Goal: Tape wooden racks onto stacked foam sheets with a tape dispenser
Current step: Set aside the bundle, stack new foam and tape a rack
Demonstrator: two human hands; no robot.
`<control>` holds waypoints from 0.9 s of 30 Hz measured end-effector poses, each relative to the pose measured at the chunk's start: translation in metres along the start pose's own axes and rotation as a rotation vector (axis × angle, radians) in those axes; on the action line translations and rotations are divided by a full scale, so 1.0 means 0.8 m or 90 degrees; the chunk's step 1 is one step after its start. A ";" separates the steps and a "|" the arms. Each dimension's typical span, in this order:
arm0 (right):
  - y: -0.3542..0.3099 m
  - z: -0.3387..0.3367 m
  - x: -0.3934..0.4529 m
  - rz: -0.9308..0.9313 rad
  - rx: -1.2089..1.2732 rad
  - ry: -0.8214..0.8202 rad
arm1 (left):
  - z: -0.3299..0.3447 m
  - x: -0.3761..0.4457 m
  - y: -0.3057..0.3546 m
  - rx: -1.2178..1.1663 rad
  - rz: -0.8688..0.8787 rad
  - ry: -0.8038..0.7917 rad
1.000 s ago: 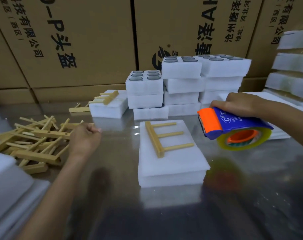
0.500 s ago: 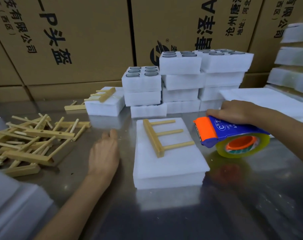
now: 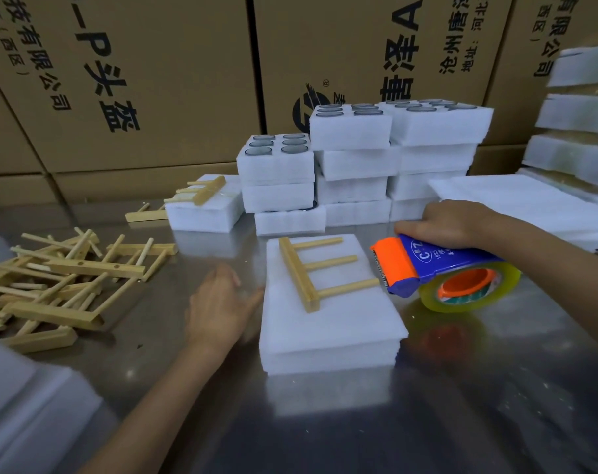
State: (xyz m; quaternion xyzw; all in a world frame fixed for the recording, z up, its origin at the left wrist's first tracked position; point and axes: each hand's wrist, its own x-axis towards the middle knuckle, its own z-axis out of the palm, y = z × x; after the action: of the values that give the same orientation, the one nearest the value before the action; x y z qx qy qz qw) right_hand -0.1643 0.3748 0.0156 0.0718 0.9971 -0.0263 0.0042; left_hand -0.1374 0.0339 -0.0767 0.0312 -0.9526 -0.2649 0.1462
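A stack of white foam sheets (image 3: 328, 333) lies on the steel table in the middle. On top of it rests a wooden rack (image 3: 304, 273) with three pegs pointing right. My right hand (image 3: 441, 222) grips a blue and orange tape dispenser (image 3: 427, 268) with a clear tape roll, its orange blade end at the stack's right edge, close to the tip of the lowest peg. My left hand (image 3: 218, 302) is flat and open, its fingers at the stack's left edge.
A pile of loose wooden racks (image 3: 61, 282) lies at the left. Behind stand stacked foam blocks with round holes (image 3: 355, 159) and a foam stack with a rack on it (image 3: 205, 206). Cardboard boxes (image 3: 154, 80) wall the back. More foam sheets (image 3: 530, 203) lie right.
My left hand left the rack pile, opened, and slid right to the foam stack's left edge. The tape dispenser moved down and left to the stack's right edge.
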 end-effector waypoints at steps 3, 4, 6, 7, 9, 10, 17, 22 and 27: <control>0.002 0.000 0.000 0.006 0.009 0.000 | 0.000 -0.005 -0.003 0.072 0.015 -0.001; 0.003 0.000 0.000 0.007 0.013 -0.001 | 0.000 -0.008 -0.003 0.089 0.020 0.004; 0.007 0.001 0.000 0.007 0.017 -0.002 | -0.001 -0.015 0.002 0.124 0.043 0.036; 0.009 0.001 0.000 0.007 0.020 0.000 | -0.005 -0.016 0.007 0.165 0.053 0.055; 0.012 0.000 0.000 0.006 0.026 0.008 | -0.018 -0.013 0.015 0.229 0.054 0.081; 0.014 0.000 0.001 0.006 0.027 0.011 | -0.027 -0.010 0.020 0.210 0.058 0.089; 0.016 0.001 0.002 -0.004 0.030 0.007 | -0.021 0.021 0.136 -0.106 0.160 -0.140; 0.024 0.002 0.002 -0.003 0.047 0.019 | 0.030 0.014 0.145 0.170 0.178 -0.291; 0.023 -0.003 0.000 -0.010 0.028 -0.003 | 0.025 0.017 0.141 0.189 0.203 -0.308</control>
State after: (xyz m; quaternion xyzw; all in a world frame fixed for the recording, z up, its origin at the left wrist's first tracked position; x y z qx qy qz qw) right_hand -0.1620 0.3930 0.0167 0.0642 0.9967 -0.0486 0.0045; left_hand -0.1543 0.1391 -0.0316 -0.1615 -0.9808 -0.0966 -0.0506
